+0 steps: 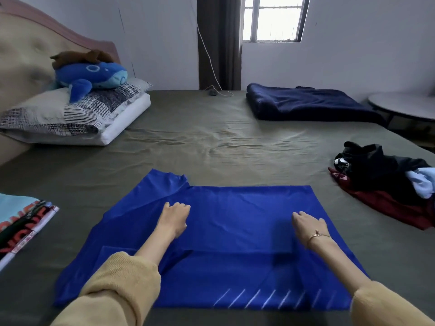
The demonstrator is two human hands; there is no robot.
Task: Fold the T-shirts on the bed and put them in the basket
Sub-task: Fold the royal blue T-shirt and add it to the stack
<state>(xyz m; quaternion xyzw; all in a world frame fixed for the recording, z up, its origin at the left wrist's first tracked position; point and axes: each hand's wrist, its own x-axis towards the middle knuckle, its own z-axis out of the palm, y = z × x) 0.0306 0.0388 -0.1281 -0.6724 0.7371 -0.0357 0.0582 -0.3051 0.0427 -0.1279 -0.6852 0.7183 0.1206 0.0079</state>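
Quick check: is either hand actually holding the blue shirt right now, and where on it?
Neither visibly grips it. The left hand and right hand rest on top of the blue T-shirt, mid-body, fingers loosely curled.

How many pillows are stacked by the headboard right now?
2: a patterned pillow on top, under the blue plush whale, and a white pillow beneath it. Others may be hidden.

Both hands (175,216) (308,224) outstretched, fingers loosely curled.
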